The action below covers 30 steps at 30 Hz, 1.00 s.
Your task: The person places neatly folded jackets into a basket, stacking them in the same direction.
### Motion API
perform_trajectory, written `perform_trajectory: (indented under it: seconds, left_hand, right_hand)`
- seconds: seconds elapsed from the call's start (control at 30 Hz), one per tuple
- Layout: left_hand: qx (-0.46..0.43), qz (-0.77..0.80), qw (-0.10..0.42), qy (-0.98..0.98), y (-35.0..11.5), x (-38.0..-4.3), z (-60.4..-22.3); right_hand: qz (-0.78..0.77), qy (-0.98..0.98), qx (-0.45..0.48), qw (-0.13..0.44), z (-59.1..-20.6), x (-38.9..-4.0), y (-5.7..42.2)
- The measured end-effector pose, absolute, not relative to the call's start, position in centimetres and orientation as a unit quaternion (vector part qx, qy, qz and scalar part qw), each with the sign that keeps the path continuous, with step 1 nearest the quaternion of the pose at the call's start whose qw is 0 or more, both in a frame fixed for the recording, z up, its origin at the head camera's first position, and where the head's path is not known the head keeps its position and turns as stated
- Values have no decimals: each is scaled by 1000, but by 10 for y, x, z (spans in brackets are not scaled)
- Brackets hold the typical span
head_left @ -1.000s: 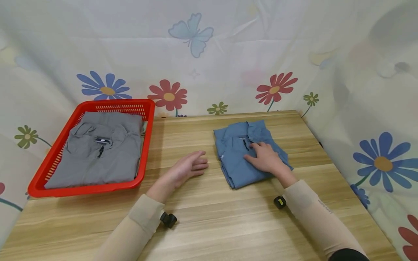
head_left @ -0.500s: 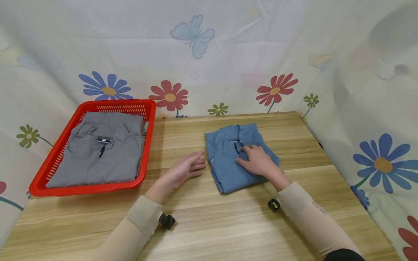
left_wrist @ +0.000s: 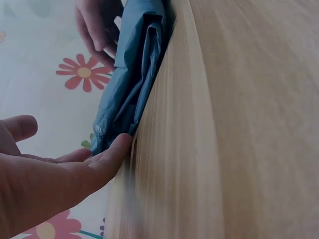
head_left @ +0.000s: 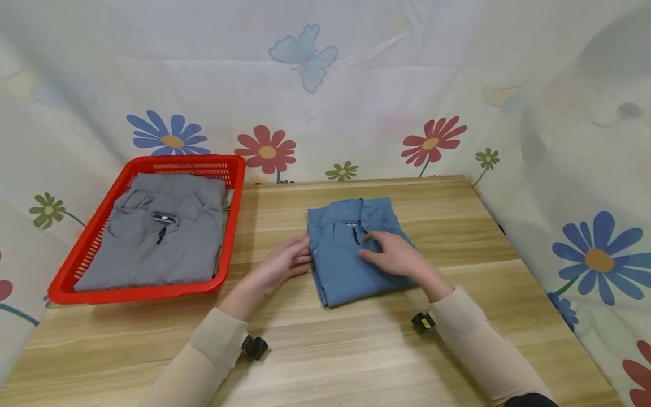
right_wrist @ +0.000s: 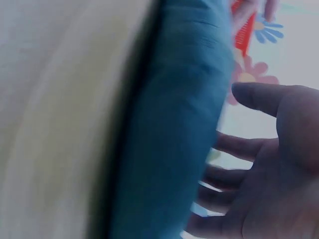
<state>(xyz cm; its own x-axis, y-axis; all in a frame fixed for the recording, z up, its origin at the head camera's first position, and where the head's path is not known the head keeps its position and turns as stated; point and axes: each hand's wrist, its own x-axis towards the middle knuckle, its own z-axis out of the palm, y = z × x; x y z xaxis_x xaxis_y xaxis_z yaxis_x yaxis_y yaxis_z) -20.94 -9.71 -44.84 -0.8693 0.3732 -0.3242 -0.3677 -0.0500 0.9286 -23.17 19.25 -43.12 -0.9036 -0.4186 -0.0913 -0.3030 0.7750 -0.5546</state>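
A folded blue jacket lies on the wooden table, its collar and short black zip pull facing up. My right hand rests on its right part, thumb and fingers spread and only slightly bent. In the right wrist view, the fingers of that hand reach over the jacket's blurred edge. At the left side, my left hand is held with loosely straight fingers, their tips at the jacket's edge. The left wrist view shows a fingertip of this hand against the folded layers, low by the tabletop.
A red plastic basket stands on the table's left, holding a folded grey jacket with other cloth partly visible beneath. Behind and at the sides hangs a white curtain printed with flowers. The wooden table extends in front.
The blue jacket has slid left under my right hand and turned slightly straighter. My left hand has shifted a little left, and the jacket's left edge now meets its fingertips.
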Motion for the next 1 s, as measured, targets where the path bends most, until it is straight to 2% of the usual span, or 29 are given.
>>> perform_trajectory:
  seconds: [0.13,0.4,0.7,1.0]
  left_hand:
    - [4,720,259,644,-98,-210,-448]
    - [-12,715,256,650,-98,-209,-446]
    - [-24,716,239,655,-89,-208,-449]
    - [-49,726,225,648,-78,-214,-451]
  right_hand:
    - [-349,914,-172,114,-422,-231,204]
    - [-413,906,-68,68,-415,-241,239]
    - [-360,921,-38,142,-431,-248,249]
    - [-375,917,-36,132,-434,-249,244]
